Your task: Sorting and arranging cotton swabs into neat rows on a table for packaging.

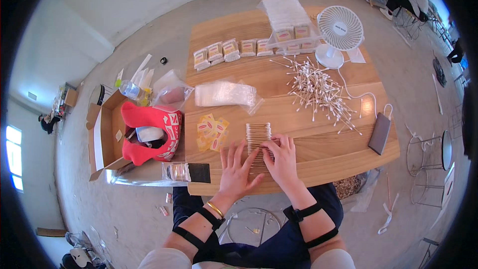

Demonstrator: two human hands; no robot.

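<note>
A neat row of cotton swabs (258, 130) lies side by side on the wooden table in front of me. My left hand (236, 173) rests at the row's lower left, fingers spread and thumb stretched out, holding nothing. Over on the row's right side, my right hand (282, 162) is bent with its fingers apart, their tips touching the swabs. Both hands hide the row's lower part. Small yellow-and-white paper labels (213, 132) are scattered left of the swabs. A large loose heap of cotton swabs (321, 92) spreads farther off to the right.
Clear plastic bags (225, 94) lie beyond the labels. Swab packs (230, 50) line the far side, near a bulging bag (286, 15) and a white fan (339, 27). A grey power bank (380, 133) sits right. A cardboard box (107, 132) holds a red cushion (169, 132).
</note>
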